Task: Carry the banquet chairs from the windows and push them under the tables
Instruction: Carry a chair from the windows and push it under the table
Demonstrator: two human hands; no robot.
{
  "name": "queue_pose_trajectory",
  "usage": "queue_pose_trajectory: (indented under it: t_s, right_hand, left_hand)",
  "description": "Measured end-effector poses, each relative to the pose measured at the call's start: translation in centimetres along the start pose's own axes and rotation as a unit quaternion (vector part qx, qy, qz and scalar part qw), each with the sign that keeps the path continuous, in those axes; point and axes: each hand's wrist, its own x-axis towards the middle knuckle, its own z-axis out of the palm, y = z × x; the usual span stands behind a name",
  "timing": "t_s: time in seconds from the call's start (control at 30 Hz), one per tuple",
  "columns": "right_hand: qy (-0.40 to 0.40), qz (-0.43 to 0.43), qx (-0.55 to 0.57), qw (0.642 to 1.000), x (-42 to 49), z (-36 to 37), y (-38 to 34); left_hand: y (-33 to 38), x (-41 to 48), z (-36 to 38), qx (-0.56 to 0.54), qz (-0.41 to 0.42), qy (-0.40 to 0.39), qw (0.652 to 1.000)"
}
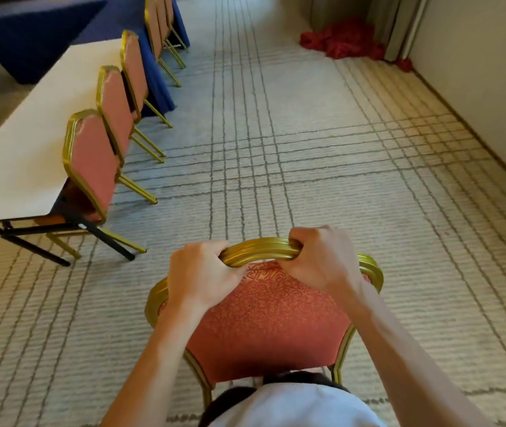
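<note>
Head view: nearest the camera, a chair (264, 318) with red patterned padding and a gold frame, seen from behind its back. Left hand (202, 272) and right hand (322, 257) both grip the gold top rail, fingers curled over it — hands side by side, a short stretch of rail between them. Chair sits over open carpet (307, 149), apart from the tables. Further left, a white table (30, 143) with three chairs (116, 118) pushed in along its edge. Beyond it, a blue-draped table (39, 32) with more chairs. Far right — red cloth (341, 41) heaped on the floor by the wall.
</note>
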Motion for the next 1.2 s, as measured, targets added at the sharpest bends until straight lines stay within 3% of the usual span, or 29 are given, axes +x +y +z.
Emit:
queue_pose_trajectory:
  t_s: [0.37,0.67,0.97,1.2]
  right_hand:
    - [-0.007,0.037,0.006,0.999,18.0,2.6,5.5]
    - [-0.026,0.020,-0.049,0.998,41.1,10.0,9.5]
    - [0.003,0.033,-0.070,0.997,60.1,11.3,13.5]
    - [0.023,0.014,-0.045,0.999,76.2,16.4,21.2]
  left_hand:
    - [-2.5,19.5,3.1,0.021,0.014,-0.008,1.000]
    - [-11.4,40.9,9.4,-0.031,-0.020,0.015,0.999]
    - [-14.7,61.4,11.6,-0.027,0.046,0.036,0.998]
    - [-17.5,78.7,17.9,-0.003,0.070,0.041,0.997]
